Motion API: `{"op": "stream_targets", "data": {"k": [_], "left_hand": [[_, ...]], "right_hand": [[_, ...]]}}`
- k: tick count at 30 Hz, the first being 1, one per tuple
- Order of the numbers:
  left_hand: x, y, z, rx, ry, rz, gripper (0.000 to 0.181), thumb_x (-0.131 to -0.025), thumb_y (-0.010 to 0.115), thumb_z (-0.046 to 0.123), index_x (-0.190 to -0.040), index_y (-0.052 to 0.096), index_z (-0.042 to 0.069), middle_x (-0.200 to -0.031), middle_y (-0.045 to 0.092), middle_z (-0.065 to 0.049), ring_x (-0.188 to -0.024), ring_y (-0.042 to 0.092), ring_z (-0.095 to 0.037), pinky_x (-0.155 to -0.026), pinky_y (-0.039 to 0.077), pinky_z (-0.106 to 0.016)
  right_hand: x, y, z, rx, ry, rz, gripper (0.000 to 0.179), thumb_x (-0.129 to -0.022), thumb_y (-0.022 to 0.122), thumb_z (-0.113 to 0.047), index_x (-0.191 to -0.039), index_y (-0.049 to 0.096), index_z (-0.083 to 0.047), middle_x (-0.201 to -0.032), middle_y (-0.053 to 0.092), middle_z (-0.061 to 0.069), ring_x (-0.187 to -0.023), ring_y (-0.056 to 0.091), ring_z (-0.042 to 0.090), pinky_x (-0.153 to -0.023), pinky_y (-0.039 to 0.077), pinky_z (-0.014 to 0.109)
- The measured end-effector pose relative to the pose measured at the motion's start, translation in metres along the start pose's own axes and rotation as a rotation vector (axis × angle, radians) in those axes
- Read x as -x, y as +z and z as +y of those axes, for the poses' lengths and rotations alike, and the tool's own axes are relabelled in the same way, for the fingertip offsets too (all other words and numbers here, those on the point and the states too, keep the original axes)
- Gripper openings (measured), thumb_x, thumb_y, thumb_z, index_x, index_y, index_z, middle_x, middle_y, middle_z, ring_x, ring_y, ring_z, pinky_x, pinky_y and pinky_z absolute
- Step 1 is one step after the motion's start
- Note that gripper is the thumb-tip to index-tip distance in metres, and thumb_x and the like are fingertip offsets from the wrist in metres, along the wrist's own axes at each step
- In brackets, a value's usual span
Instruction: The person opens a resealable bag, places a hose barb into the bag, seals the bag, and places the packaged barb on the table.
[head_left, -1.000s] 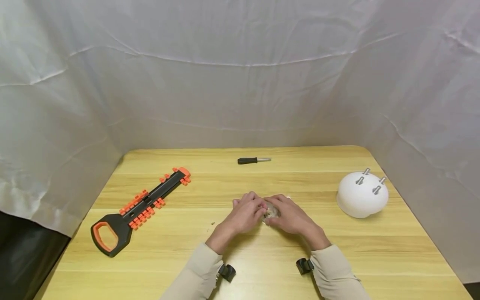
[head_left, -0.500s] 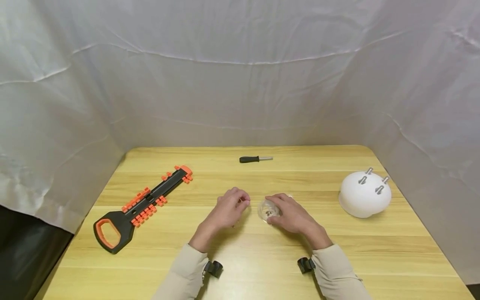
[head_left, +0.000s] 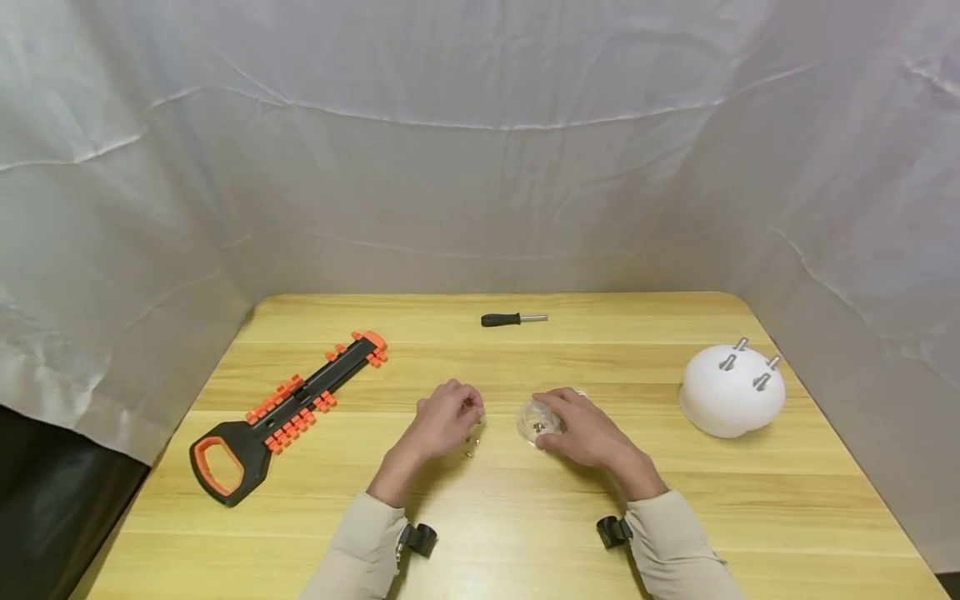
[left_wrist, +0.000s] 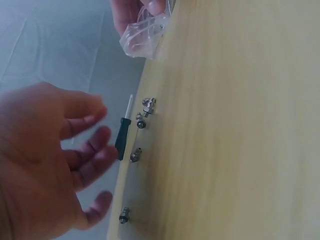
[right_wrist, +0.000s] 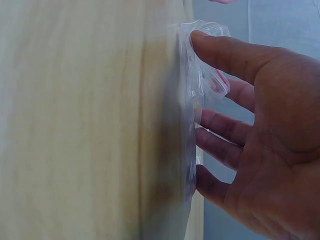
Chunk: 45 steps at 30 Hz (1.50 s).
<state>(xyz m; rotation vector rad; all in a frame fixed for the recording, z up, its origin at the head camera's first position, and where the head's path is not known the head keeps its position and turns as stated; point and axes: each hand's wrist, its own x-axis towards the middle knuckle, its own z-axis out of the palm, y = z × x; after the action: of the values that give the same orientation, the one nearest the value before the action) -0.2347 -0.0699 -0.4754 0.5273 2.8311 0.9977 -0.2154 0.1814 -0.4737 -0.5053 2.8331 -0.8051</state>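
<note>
Clear bag (head_left: 532, 415) in right hand (head_left: 581, 427)

Right thumb and fingers pinch it near center, hiding its right side. Left hand (head_left: 447, 414), loosely curled, holds nothing beside metal parts (left_wrist: 140, 121). Screwdriver (head_left: 501, 320) far; black-orange tool (head_left: 318, 387) left; white rounded object (head_left: 731, 396) right.

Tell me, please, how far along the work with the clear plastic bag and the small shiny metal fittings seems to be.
Apparently done: several small shiny metal fittings lie loose on the yellow wood-grain table beside the left hand. In hand: the right hand grips the crinkled clear plastic bag. Probably left: emptying out the rest, since at least one metallic piece seems to be inside it.
</note>
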Motion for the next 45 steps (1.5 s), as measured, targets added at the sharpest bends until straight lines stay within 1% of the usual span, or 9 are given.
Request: {"op": "stream_targets", "data": {"k": [9,13,15,22,26,32,38,42,45], "left_hand": [[0.0011,0.0019,-0.0009,-0.156,-0.037,-0.056,0.004,-0.090,0.068,0.026,-0.093,0.069,0.023,-0.101,0.059,0.007,-0.100,0.049,-0.018,-0.081,0.031,-0.046],[0.0004,0.0044,-0.0003,-0.201,-0.044,-0.047,0.001,-0.088,0.070,0.027,-0.088,0.070,0.026,-0.097,0.059,0.009,-0.099,0.051,-0.018,-0.080,0.031,-0.045],[0.0002,0.0054,-0.0002,-0.210,-0.047,-0.041,0.003,-0.087,0.070,0.026,-0.085,0.070,0.027,-0.095,0.059,0.009,-0.098,0.051,-0.018,-0.079,0.031,-0.044],[0.0001,0.0075,-0.0015,-0.202,-0.078,-0.034,0.007,-0.087,0.072,0.027,-0.082,0.067,0.027,-0.096,0.059,0.007,-0.098,0.050,-0.020,-0.082,0.031,-0.047],[-0.0002,0.0073,-0.0016,-0.195,-0.074,-0.031,0.010,-0.087,0.072,0.027,-0.079,0.066,0.027,-0.097,0.059,0.006,-0.098,0.049,-0.021,-0.084,0.032,-0.050],[-0.0008,0.0074,-0.0024,-0.189,-0.052,-0.041,0.012,-0.089,0.070,0.026,-0.078,0.065,0.025,-0.097,0.058,0.005,-0.100,0.049,-0.022,-0.081,0.028,-0.047],[-0.0015,0.0072,-0.0036,-0.189,-0.023,-0.049,0.013,-0.095,0.061,0.023,-0.083,0.063,0.022,-0.102,0.058,0.002,-0.097,0.048,-0.021,-0.082,0.027,-0.046],[-0.0029,0.0075,-0.0028,-0.150,-0.006,-0.033,0.013,-0.098,0.055,0.022,-0.088,0.062,0.020,-0.106,0.058,0.001,-0.099,0.050,-0.021,-0.083,0.030,-0.045],[-0.0049,0.0083,-0.0007,-0.093,0.024,-0.017,0.012,-0.099,0.054,0.022,-0.090,0.063,0.019,-0.104,0.059,0.002,-0.102,0.051,-0.021,-0.085,0.032,-0.047]], "right_hand": [[0.0002,0.0027,0.0033,-0.001,0.002,0.005,0.064,-0.084,0.074,-0.031,-0.142,0.049,-0.019,-0.139,0.050,0.006,-0.124,0.051,0.030,-0.100,0.042,0.051],[0.0006,0.0053,0.0046,-0.001,0.005,0.001,0.065,-0.084,0.074,-0.032,-0.142,0.049,-0.019,-0.139,0.050,0.006,-0.124,0.051,0.029,-0.100,0.042,0.051],[0.0011,0.0059,0.0043,-0.001,0.004,0.002,0.065,-0.084,0.075,-0.032,-0.142,0.049,-0.018,-0.139,0.050,0.006,-0.124,0.051,0.030,-0.100,0.042,0.051],[0.0021,0.0051,0.0021,-0.003,0.009,0.002,0.065,-0.083,0.075,-0.032,-0.142,0.049,-0.018,-0.140,0.050,0.006,-0.126,0.049,0.030,-0.102,0.041,0.051],[0.0017,0.0042,0.0023,-0.001,0.013,-0.003,0.065,-0.084,0.074,-0.032,-0.142,0.049,-0.019,-0.140,0.049,0.006,-0.127,0.049,0.030,-0.102,0.041,0.051],[0.0006,0.0028,0.0033,0.002,0.005,0.001,0.065,-0.084,0.074,-0.033,-0.142,0.048,-0.019,-0.140,0.049,0.006,-0.126,0.049,0.030,-0.102,0.041,0.051],[-0.0008,0.0037,0.0050,0.006,0.006,0.001,0.065,-0.084,0.074,-0.033,-0.142,0.048,-0.019,-0.140,0.049,0.005,-0.125,0.050,0.029,-0.102,0.042,0.050],[-0.0015,0.0039,0.0055,0.003,0.004,0.001,0.065,-0.084,0.074,-0.033,-0.142,0.048,-0.020,-0.140,0.049,0.005,-0.126,0.050,0.029,-0.102,0.042,0.050],[-0.0016,0.0034,0.0049,0.000,0.003,0.002,0.065,-0.084,0.074,-0.033,-0.142,0.048,-0.019,-0.140,0.049,0.006,-0.126,0.050,0.029,-0.102,0.041,0.050]]}}
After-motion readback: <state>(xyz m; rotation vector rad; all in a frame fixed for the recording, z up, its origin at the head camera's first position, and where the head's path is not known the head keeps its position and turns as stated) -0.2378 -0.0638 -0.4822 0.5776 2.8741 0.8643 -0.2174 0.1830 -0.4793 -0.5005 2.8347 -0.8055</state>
